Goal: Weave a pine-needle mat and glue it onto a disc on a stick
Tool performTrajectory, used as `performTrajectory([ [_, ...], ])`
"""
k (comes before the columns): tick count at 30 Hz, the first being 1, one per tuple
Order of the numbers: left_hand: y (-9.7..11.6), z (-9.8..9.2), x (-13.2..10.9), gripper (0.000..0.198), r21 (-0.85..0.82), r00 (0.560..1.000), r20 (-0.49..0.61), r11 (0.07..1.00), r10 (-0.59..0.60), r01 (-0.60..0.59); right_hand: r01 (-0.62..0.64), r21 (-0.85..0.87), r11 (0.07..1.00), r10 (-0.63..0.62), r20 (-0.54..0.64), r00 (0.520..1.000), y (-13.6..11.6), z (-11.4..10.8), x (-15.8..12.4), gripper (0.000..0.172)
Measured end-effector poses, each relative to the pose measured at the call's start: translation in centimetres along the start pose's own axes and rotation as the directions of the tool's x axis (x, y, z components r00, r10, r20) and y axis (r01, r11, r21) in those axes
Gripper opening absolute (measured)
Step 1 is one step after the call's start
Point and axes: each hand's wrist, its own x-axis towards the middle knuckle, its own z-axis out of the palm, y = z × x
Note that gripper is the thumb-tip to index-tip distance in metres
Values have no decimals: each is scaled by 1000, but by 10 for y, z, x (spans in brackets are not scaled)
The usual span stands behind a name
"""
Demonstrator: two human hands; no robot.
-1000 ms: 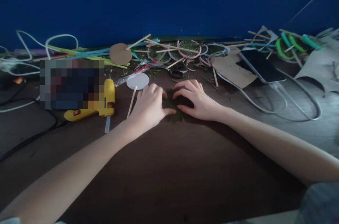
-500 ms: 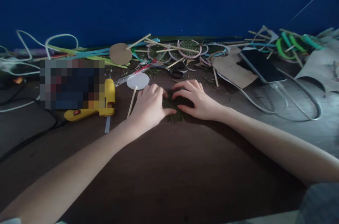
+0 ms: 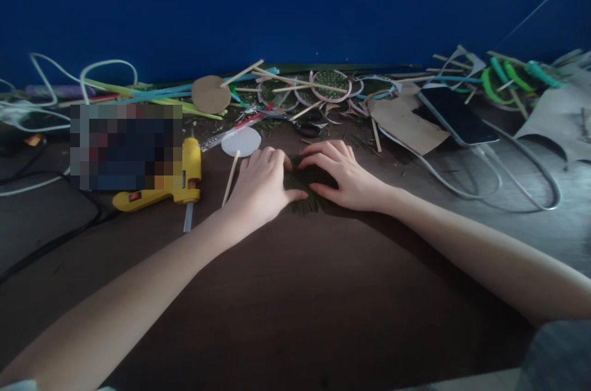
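A small bundle of dark green, grass-like strips (image 3: 307, 200) lies flat on the table, with loose ends fanning toward me. My left hand (image 3: 263, 181) is at its left edge, fingers curled down and thumb pressed on the near side. From the opposite side, my right hand (image 3: 339, 175) grips it with bent fingers at the back and the thumb in front. Both hands partly cover the strips, so their full shape is hidden. Just behind my left hand are a white paper disc (image 3: 241, 142) and a thin wooden stick (image 3: 231, 178).
A yellow glue gun (image 3: 188, 163) stands left, beside a blurred-out patch. Black scissors (image 3: 307, 128), a brown cardboard disc (image 3: 211, 94) and round pieces with pink rims (image 3: 330, 86) lie along the back. On the right are cardboard (image 3: 409, 120), a phone (image 3: 457, 114) and its white cable (image 3: 549, 185).
Almost nothing differs. Both hands stay on the green strips, and the view has shifted very slightly.
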Motion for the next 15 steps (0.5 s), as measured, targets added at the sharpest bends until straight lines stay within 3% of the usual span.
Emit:
performTrajectory([
  [15, -1, 0, 1, 48, -26, 1000, 19, 1000, -10, 11, 16, -38, 999, -15, 36, 999, -1, 0, 0, 31],
])
